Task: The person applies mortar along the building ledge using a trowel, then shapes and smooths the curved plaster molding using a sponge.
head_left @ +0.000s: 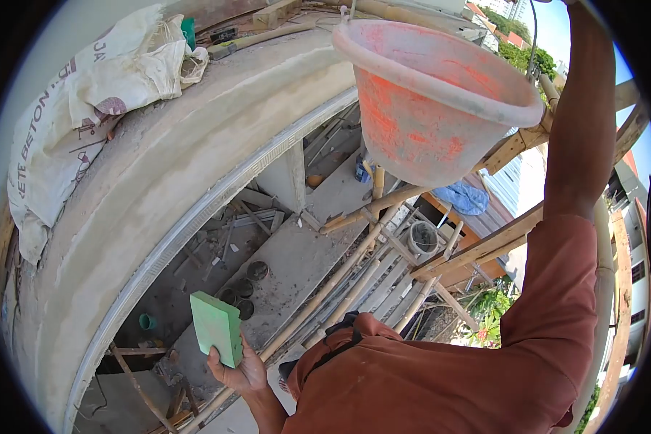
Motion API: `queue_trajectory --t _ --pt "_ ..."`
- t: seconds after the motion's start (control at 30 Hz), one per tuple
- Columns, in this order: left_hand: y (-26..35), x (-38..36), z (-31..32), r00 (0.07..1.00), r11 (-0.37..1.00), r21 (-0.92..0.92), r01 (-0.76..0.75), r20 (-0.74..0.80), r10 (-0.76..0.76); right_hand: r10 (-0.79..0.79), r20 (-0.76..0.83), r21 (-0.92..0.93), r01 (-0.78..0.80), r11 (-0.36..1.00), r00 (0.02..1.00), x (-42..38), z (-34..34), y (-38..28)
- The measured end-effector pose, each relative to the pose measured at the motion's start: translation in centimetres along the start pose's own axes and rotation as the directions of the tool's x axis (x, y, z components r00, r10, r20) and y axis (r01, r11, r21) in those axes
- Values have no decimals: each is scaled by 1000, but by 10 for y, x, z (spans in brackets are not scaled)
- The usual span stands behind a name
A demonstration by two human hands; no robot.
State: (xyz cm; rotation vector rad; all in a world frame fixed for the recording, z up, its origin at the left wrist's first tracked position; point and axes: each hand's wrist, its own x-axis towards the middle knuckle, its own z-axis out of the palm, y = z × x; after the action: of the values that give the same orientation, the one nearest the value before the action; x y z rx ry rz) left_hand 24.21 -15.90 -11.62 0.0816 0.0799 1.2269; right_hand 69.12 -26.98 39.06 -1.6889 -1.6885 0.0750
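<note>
My left hand [242, 367] is closed round the lower edge of a light green block [215, 329], with the thumb on its near face. The block is tilted above the drop beside the curved ledge. My right arm is raised along the right side, and only a sliver of my right hand [571, 3] shows at the top edge, so its fingers and anything they hold are hidden. A large, worn red-and-grey tub [427, 116] hangs at the upper middle, left of the raised forearm. Its inside is only partly visible.
A curved plastered ledge [188, 155] runs down the left, with white printed sacks [87, 108] on it. Bamboo and timber scaffolding [477, 253] crosses the middle and right. Far below are a grey bucket [422, 237], a green-blue cup [147, 321] and scattered debris.
</note>
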Motion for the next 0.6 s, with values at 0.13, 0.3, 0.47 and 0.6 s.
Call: queue_trajectory --t 0.13,0.3,0.47,0.6 --pt "-28 7 15 984 984 14 177 27 -177 171 -38 19 -170 985 985 -84 45 48" --pt "-71 18 42 901 907 -6 421 117 -418 459 -221 220 -415 883 861 -187 130 82" --pt "-118 35 50 739 766 122 631 206 -641 592 -102 274 -549 789 800 -246 187 126" --pt "-169 30 48 575 604 221 766 187 -797 671 -109 241 -635 734 734 -269 233 141"
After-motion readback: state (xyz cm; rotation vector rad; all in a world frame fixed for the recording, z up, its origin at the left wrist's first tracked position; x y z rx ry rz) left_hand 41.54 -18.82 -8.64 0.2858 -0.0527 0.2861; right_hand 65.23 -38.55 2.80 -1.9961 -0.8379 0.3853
